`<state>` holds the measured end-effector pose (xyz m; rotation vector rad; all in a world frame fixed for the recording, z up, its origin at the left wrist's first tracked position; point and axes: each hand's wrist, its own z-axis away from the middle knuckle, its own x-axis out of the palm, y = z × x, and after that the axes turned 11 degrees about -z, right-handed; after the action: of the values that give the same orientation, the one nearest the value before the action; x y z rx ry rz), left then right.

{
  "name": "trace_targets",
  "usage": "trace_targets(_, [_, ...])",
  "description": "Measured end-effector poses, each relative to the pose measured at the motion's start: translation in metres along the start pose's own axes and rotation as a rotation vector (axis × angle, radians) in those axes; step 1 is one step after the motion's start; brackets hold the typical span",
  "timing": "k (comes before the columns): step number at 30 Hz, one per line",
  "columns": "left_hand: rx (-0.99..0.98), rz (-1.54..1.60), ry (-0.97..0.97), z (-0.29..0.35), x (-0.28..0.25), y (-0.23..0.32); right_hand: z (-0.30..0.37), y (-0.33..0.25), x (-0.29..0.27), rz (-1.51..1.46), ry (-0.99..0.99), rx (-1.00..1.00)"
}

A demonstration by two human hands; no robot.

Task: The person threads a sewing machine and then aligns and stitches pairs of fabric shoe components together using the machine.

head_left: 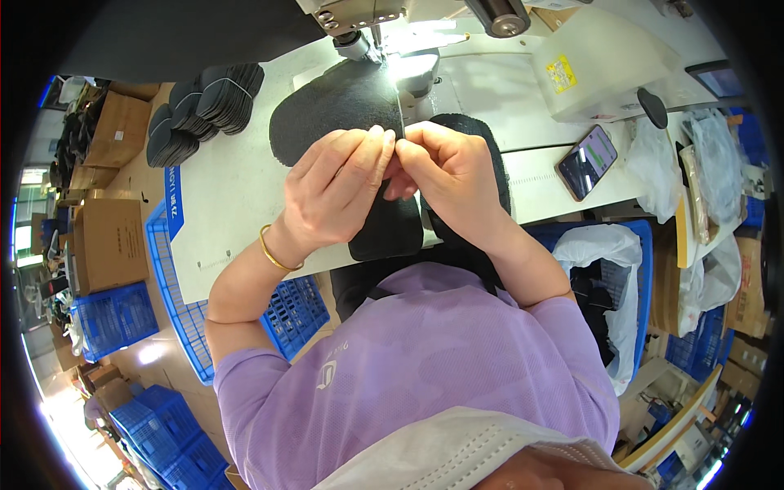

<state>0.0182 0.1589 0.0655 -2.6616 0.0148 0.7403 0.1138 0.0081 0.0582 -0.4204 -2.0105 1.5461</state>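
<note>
Both sets of fingers (364, 151) are pinched closed, tips bunched practically against each other, left hand (331, 196) and right hand (449, 175) meeting in the middle. Whatever's between the tips, if anything, is too small for me to make out. Just past the left hand is a rounded black piece (327, 102), lying flat with its far end right up by the sewing machine (355, 16)'s lit needle area; can't tell if the foot is down on it. A black strip (388, 224) pokes out below the hands toward the near edge of the counter (237, 216), and another black pad (478, 126) sits partly hidden behind the right hand. Gold bangle (278, 250) on the left wrist. Further out: bundled stacks of black pieces (229, 98) at the far left, a phone (586, 162) lying off to the right, and a blue crate (155, 233) beside the counter's left edge.
</note>
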Motion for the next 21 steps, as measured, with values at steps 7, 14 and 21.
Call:
trace_targets(7, [-0.116,-0.074,0.033,0.004,0.005,0.005,-0.001,-0.008,0.004,-0.031,0.051,0.043])
trace_targets(14, [-0.105,-0.032,0.101,0.0,0.018,-0.014,-0.017,-0.012,0.004,-0.034,0.052,-0.008])
trace_targets(21, [-0.066,-0.032,0.134,-0.003,0.029,-0.029,-0.035,-0.003,0.001,-0.108,0.037,-0.028])
